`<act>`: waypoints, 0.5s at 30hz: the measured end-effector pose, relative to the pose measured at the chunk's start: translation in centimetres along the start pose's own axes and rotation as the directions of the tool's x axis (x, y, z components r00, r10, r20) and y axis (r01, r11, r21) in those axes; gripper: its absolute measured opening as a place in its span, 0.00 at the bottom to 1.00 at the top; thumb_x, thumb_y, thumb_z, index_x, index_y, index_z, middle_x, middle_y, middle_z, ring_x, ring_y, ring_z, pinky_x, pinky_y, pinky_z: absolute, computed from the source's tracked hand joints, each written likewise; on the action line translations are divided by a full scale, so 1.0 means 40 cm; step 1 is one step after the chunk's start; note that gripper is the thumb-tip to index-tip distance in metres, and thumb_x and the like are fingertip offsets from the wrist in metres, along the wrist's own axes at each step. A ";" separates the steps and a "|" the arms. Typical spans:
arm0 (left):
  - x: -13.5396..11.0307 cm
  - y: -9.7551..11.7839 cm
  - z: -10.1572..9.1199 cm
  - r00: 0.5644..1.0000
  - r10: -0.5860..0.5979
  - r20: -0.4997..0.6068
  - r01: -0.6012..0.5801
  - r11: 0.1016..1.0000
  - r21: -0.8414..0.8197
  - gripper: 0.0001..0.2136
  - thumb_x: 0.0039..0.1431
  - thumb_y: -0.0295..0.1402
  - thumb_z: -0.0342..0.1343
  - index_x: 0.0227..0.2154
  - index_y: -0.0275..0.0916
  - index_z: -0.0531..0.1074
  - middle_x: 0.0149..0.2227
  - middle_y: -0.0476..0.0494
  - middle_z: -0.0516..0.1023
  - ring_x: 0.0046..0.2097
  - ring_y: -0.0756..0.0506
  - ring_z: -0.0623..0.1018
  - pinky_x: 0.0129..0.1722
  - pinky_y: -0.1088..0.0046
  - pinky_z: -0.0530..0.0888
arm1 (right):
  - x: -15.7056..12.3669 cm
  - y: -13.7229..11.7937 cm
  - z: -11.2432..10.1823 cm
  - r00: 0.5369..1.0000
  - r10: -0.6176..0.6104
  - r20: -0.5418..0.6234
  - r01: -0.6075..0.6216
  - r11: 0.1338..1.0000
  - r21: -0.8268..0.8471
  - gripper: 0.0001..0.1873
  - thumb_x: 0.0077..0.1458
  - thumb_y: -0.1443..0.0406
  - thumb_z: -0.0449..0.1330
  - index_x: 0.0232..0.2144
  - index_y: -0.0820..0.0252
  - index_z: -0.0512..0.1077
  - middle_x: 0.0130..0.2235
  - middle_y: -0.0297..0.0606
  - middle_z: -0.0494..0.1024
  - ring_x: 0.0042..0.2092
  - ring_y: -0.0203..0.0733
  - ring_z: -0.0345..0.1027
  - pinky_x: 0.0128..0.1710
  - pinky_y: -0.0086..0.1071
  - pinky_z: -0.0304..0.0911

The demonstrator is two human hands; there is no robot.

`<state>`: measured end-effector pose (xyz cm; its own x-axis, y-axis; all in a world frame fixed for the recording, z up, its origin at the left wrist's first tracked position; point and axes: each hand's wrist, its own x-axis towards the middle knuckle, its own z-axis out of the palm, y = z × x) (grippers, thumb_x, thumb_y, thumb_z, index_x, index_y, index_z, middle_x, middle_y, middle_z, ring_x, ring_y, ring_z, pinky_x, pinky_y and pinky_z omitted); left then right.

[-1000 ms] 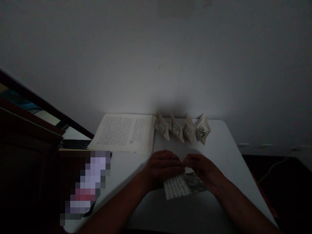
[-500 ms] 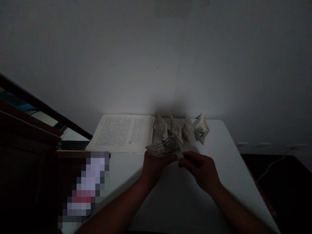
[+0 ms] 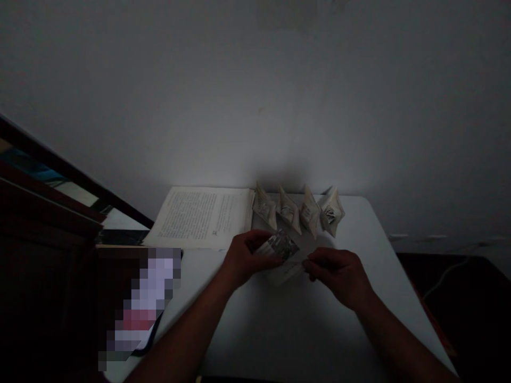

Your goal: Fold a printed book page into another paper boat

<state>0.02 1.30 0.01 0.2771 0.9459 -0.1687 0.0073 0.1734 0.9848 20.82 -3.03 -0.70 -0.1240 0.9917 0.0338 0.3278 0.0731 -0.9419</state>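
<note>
A folded piece of printed paper point(image 3: 284, 246) is pinched in my left hand point(image 3: 249, 258), with a dark picture on its upper face. A paler flap of the paper point(image 3: 282, 273) stretches below it toward my right hand point(image 3: 335, 271). My right hand's thumb and fingers are pressed together at the flap's right corner. Behind my hands, several folded paper boats stand in a row, from the leftmost boat point(image 3: 264, 207) to the rightmost boat point(image 3: 332, 213). None of these boats is touched by either hand.
An open book or stack of printed pages point(image 3: 195, 215) lies left of the boats, against the wall point(image 3: 255, 106). A blurred-out phone-like object point(image 3: 146, 303) is at the left edge of the white table point(image 3: 247, 330). A pale cable point(image 3: 447, 274) hangs at right.
The paper has turned and opened out, a pale flap now showing underneath. My right hand has moved slightly right, away from my left hand.
</note>
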 end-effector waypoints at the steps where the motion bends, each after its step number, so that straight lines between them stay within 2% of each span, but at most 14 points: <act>1: -0.001 0.005 -0.002 0.999 -0.003 0.039 -0.001 0.994 0.108 0.21 0.30 0.31 0.69 0.33 0.34 0.74 0.31 0.46 0.78 0.33 0.46 0.75 0.32 0.73 0.70 | 0.001 -0.002 -0.004 0.998 -0.023 0.051 0.025 0.999 -0.035 0.09 0.49 0.61 0.61 0.21 0.59 0.73 0.20 0.33 0.72 0.23 0.36 0.66 0.23 0.28 0.59; 3: -0.004 0.010 0.001 0.994 -0.030 0.106 -0.002 0.957 0.288 0.17 0.33 0.35 0.68 0.28 0.34 0.74 0.26 0.48 0.75 0.29 0.48 0.73 0.27 0.76 0.67 | 0.004 -0.004 -0.009 0.989 -0.064 0.134 0.078 0.992 -0.101 0.09 0.50 0.62 0.60 0.22 0.59 0.73 0.21 0.33 0.72 0.24 0.36 0.65 0.24 0.28 0.58; 5: -0.010 0.010 0.007 0.986 -0.072 0.153 0.008 0.922 0.387 0.13 0.36 0.37 0.66 0.24 0.33 0.74 0.22 0.51 0.72 0.25 0.51 0.70 0.23 0.77 0.63 | 0.005 -0.002 -0.011 0.983 -0.072 0.170 0.094 0.987 -0.128 0.08 0.50 0.62 0.60 0.22 0.58 0.73 0.22 0.33 0.72 0.25 0.35 0.65 0.24 0.28 0.57; 9: -0.018 0.011 0.012 0.971 -0.119 0.208 0.025 0.914 0.405 0.09 0.41 0.35 0.63 0.23 0.34 0.74 0.19 0.53 0.69 0.22 0.53 0.66 0.21 0.79 0.61 | 0.004 0.007 -0.012 0.978 -0.063 0.200 0.085 0.991 -0.103 0.09 0.50 0.62 0.59 0.21 0.59 0.72 0.21 0.32 0.71 0.23 0.34 0.62 0.22 0.27 0.56; 15: -0.022 0.018 0.019 0.981 -0.068 0.181 -0.026 0.881 0.471 0.09 0.42 0.36 0.62 0.21 0.33 0.74 0.18 0.52 0.68 0.21 0.53 0.65 0.20 0.80 0.60 | 0.002 0.003 -0.011 0.974 -0.006 0.225 0.026 0.996 -0.083 0.09 0.49 0.63 0.60 0.21 0.59 0.71 0.20 0.31 0.70 0.22 0.33 0.61 0.21 0.26 0.55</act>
<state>0.53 0.38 0.89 0.4454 0.8666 -0.2249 0.4522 -0.0009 0.8919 21.26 -2.89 -0.65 -0.3332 0.9422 -0.0361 0.4011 0.1069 -0.9098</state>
